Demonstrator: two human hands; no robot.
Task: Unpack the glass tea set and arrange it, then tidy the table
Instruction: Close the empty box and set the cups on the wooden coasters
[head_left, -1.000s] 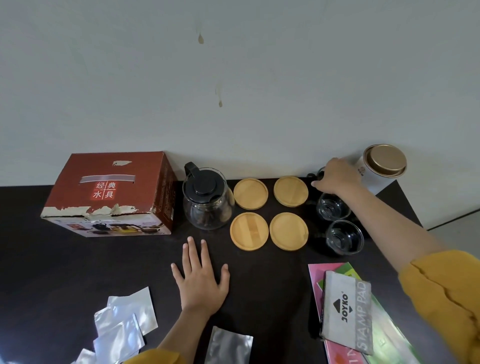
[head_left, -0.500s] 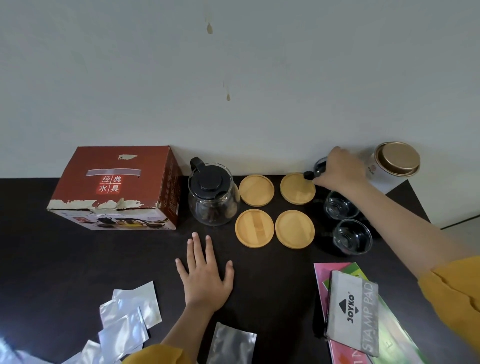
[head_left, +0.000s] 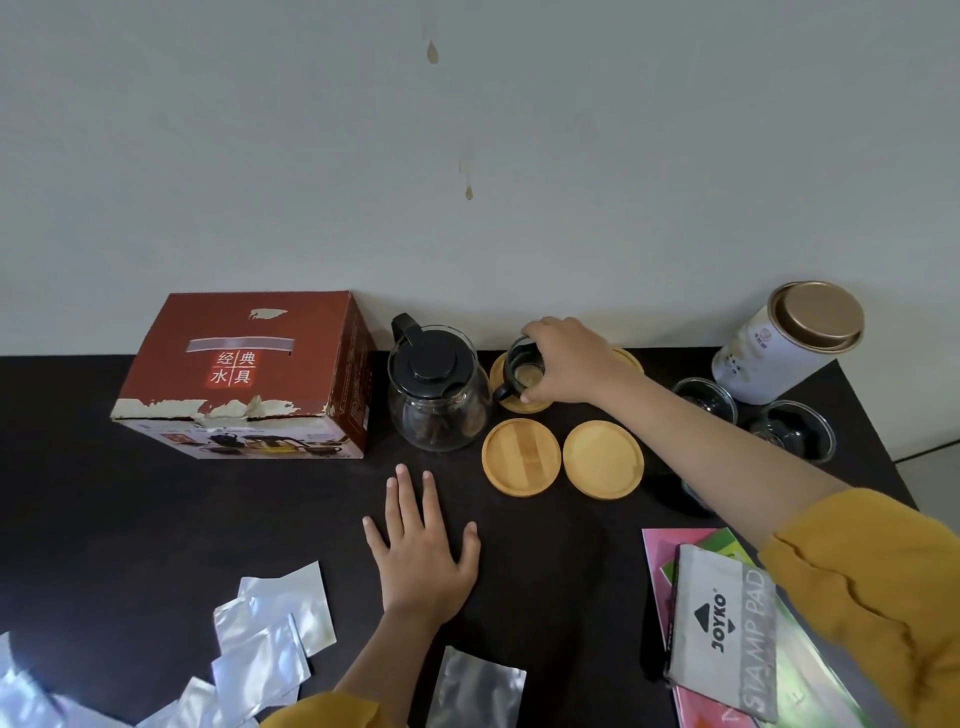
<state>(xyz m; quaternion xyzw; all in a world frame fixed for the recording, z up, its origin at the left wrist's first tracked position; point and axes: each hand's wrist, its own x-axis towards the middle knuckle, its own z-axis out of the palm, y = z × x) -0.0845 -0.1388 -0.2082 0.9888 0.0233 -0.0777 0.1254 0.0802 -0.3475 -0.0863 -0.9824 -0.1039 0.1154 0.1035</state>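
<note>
On the dark tabletop, against a pale wall, the following are laid out.

Tea set, far centre: one glass teapot with black lid and handle, upright, just right of the red box with white Chinese characters. Four round wooden coasters in a two-by-two group right of the teapot: front-left coaster and front-right coaster bare, lying flat, just beside each other; rear-left coaster carries a glass cup with a black handle; rear-right coaster mostly hidden under the wrist.

Hands: right hand reaches over the rear coasters, fingers and thumb curled round the glass cup, which sits on or just above the rear-left coaster; contact with the wood cannot be told. Left hand lies flat, palm down, fingers straight and spread, on bare tabletop in front of the teapot, holding nothing. Both arms in mustard-yellow sleeves.

Far right: two more glass cups, one nearer the arm, one further right, both upright, beside a white canister with a gold lid, tilted in the wide-angle view.

Near left: several silver foil pouches, overlapping, and one more pouch near the left forearm.

Near right: grey packet marked JOYKO STAMP PAD atop pink and green papers.
</note>
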